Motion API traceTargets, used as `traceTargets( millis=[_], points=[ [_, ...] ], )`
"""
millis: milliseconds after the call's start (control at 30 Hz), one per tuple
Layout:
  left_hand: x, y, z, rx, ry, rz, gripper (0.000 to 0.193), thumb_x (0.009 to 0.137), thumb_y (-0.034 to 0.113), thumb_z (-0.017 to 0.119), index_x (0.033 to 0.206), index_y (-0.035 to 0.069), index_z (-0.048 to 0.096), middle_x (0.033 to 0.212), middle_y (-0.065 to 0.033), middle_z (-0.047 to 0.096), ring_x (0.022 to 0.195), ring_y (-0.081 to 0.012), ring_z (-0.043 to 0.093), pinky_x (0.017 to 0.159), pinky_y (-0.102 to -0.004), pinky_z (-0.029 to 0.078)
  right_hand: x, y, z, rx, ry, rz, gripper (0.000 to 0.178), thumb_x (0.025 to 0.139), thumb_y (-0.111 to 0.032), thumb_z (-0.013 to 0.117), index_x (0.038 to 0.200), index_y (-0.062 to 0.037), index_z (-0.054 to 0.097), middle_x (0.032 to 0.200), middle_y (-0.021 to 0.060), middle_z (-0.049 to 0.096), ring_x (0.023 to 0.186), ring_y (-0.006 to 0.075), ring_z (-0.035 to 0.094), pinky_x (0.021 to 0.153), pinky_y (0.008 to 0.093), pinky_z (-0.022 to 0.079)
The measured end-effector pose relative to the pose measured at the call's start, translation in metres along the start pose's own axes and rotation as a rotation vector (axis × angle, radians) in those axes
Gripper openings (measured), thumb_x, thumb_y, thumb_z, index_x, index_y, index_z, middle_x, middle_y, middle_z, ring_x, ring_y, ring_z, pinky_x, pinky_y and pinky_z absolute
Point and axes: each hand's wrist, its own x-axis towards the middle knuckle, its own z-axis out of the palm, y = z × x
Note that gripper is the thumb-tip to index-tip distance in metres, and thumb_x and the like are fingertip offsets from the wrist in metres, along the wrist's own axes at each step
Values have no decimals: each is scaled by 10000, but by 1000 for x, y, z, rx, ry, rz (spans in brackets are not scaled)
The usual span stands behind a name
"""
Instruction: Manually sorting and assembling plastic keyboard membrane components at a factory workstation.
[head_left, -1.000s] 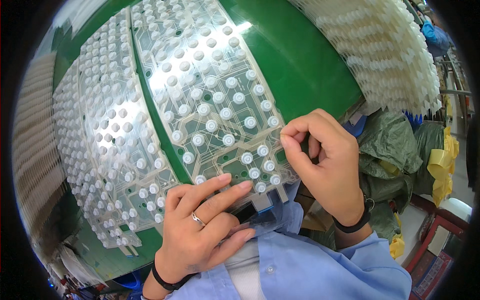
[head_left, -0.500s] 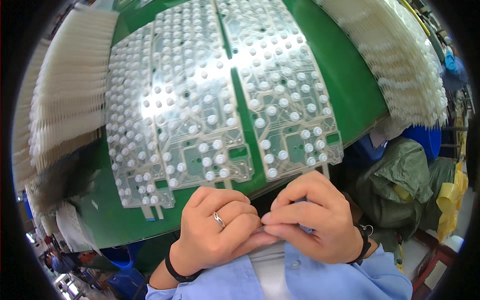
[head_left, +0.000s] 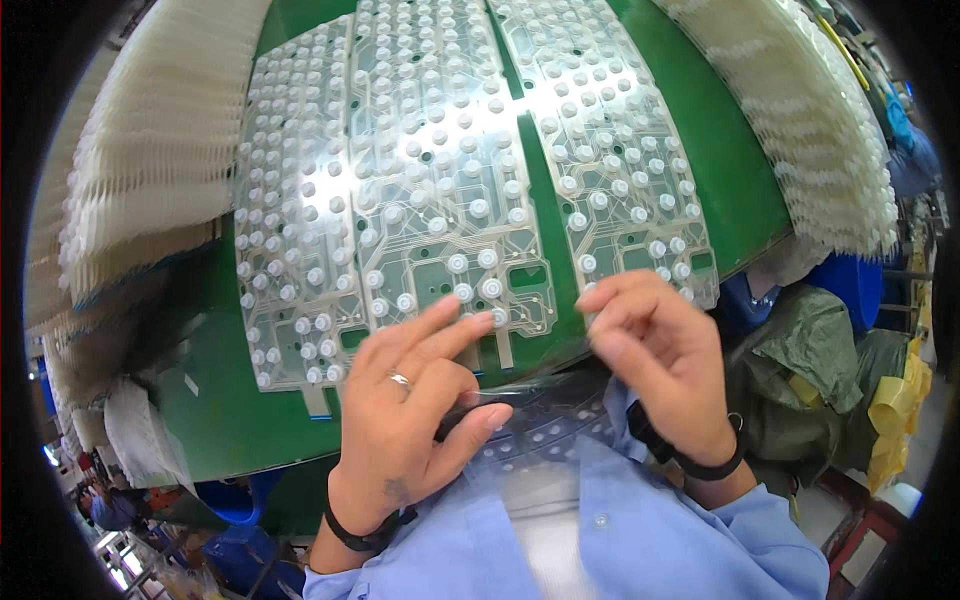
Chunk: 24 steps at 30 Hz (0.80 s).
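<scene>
Three translucent membrane circuit sheets with white domes lie in front of me: a left one, a middle one and a right one. My left hand, with a ring on it, is open, its fingers spread over the near edge of the middle sheet. I cannot tell whether they touch it. Near the right sheet's lower edge, my right hand is closed in a pinch on a thin clear film. This film, with pale dots showing in it, stretches between my hands in front of my shirt, partly blurred.
Tall stacks of similar sheets stand at the left and the right of the green table. Beyond its right edge are a dark green plastic bag and a blue bin. Blue containers sit low at left.
My hands, closed together before, have moved apart. The left has opened; the right has moved up and right. A clear dotted film now shows between them. The sheets appear shifted right and up in view.
</scene>
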Motion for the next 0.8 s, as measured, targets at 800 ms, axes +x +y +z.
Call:
traceTargets(
  millis=[800],
  points=[
    [17,1,19,-50,-191,179,273,752,283,767,688,113,562,1176,-88,692,1194,-303,594,978,-445,440,18,-12,-15,-447,14,95,41,843,13,663,880,11,647,779,55,610,528,78,464,491,236,354]
  ],
)
